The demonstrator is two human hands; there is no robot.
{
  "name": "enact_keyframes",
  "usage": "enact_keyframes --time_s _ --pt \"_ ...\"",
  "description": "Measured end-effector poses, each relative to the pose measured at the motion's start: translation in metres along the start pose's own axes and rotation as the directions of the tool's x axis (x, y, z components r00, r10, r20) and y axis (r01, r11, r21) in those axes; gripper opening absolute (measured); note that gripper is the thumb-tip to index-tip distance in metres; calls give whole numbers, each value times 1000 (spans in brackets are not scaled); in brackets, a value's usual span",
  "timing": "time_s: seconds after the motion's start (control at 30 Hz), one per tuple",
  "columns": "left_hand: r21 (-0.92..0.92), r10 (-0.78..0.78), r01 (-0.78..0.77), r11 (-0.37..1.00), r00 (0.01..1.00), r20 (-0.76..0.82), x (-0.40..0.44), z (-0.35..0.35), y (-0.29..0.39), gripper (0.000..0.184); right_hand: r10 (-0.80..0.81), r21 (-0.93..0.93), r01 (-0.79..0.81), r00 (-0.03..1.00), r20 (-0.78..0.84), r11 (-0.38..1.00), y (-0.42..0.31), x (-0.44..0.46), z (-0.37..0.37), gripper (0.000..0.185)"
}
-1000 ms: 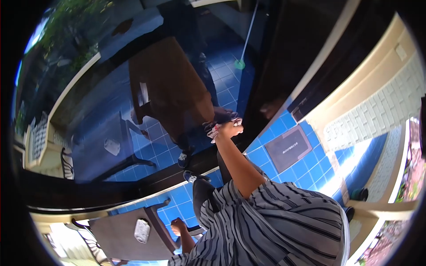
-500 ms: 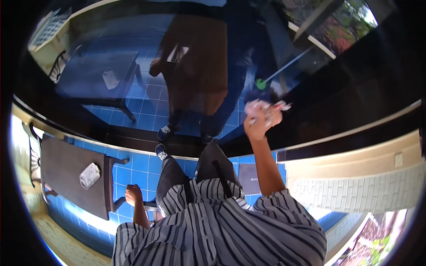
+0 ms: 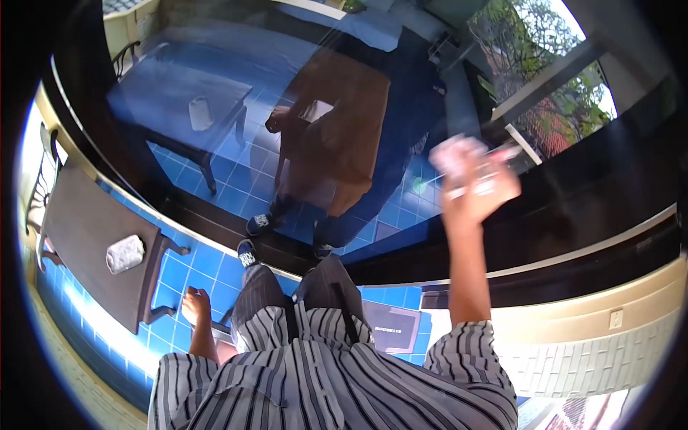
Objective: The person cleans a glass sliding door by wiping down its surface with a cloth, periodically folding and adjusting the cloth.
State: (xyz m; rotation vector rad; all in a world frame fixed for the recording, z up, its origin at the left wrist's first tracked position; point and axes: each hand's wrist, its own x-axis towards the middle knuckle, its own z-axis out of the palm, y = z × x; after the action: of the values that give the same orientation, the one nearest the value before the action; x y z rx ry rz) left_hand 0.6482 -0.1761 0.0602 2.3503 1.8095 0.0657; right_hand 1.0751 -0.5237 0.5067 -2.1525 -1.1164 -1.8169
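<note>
My right hand (image 3: 481,188) is raised at the dark glass pane (image 3: 287,79), with its fingers wrapped around a crumpled pinkish-white cloth (image 3: 459,156). Motion blurs the hand and the cloth, and a red patch shows near the fingers. Whether the cloth presses on the glass or is just off it, I cannot tell. Low at my side, my left hand (image 3: 195,306) is loosely closed, and nothing shows in it. The brown table (image 3: 86,229) stands near that hand, with a whitish patterned packet (image 3: 125,254) lying on it.
A dark frame (image 3: 573,222) borders the glass, which mixes reflections with a room behind it. Blue floor tiles (image 3: 215,271) lie underfoot, with a grey bathroom mat (image 3: 393,328) to the right. A metal chair (image 3: 44,183) stands behind the table. A pale wall (image 3: 573,337) runs along the right.
My right hand has moved right with the cloth, and the arm reaches further out. The view has shifted and turned. My left hand stays low and closed.
</note>
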Motion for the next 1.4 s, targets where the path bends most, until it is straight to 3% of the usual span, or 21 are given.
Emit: enact_keyframes --time_s 0.07,0.2,0.27,0.37,0.4,0.47,0.5,0.6,0.67,0.73,0.77,0.87,0.9,0.93,1.0,1.07,1.1,1.13,1.2,1.3,1.4 --pt "-37 6 -8 999 998 -62 2 11 -4 18 -34 -141 18 993 -112 990 12 72 -16 36" --pt "-84 2 -11 996 995 -103 2 19 -8 18 -51 -133 3 932 -359 991 -12 107 2 39" --pt "-108 -7 -9 994 990 -143 2 30 -10 16 -64 -21 61 985 -161 998 -35 73 18 40" --pt "-132 -4 -22 991 981 -192 1 28 -10 13 -133 351 113 991 32 930 -110 -21 55 32" --pt "-132 -1 -26 991 979 -202 0 26 -8 13 -177 366 145 983 54 919 -133 -72 73 37" --pt "-71 -52 49 996 998 -36 -2 3 1 18 -480 459 356 857 187 814 -155 -163 90 19" --pt "-81 -46 42 996 998 -40 -3 3 1 18 -536 509 343 789 299 789 -161 -190 90 17" --pt "-131 -45 38 991 998 -48 -3 1 1 17 -586 547 337 717 379 766 -167 -203 92 25" --pt "-183 -35 13 983 992 -118 -1 27 -1 15 -454 472 262 816 357 842 -160 -155 87 31" --pt "-155 -27 8 988 992 -124 -1 22 -6 15 -144 380 -19 907 395 925 -149 -71 72 38" --pt "-162 -22 -1 987 990 -138 2 33 -11 14 -81 366 -6 971 223 930 -138 -9 63 45" --pt "-139 -11 -6 990 993 -118 0 19 -6 14 -278 74 278 960 -12 958 -102 129 28 55" --pt "-135 -23 8 991 994 -110 0 19 -5 14 -202 -19 202 962 -184 979 -105 139 29 54" --pt "-133 -40 26 991 994 -103 -1 19 -3 14 -99 53 107 986 -136 993 -106 144 30 55" --pt "-174 -42 13 985 986 -164 -1 19 -3 13 -134 -75 121 969 -206 990 -130 147 34 51" --pt "-213 -48 15 977 987 -151 -1 20 -5 14 -230 322 261 964 -131 910 -149 133 56 44" --pt "-237 -46 13 971 989 -137 0 26 -8 14 -184 518 177 982 -38 837 -180 117 61 41" --pt "-216 -51 22 976 990 -128 -2 25 -8 15 -157 533 96 985 70 841 -202 69 79 45" --pt "-169 -37 16 986 992 -121 -2 17 -4 16 -313 553 163 931 189 817 -251 -16 105 40" --pt "-195 -26 0 981 991 -134 -2 14 -3 15 -693 548 495 679 240 674 -279 -153 151 31" --pt "-197 -34 11 980 993 -114 0 9 -1 15 -752 584 526 612 244 618 -281 -161 159 29"
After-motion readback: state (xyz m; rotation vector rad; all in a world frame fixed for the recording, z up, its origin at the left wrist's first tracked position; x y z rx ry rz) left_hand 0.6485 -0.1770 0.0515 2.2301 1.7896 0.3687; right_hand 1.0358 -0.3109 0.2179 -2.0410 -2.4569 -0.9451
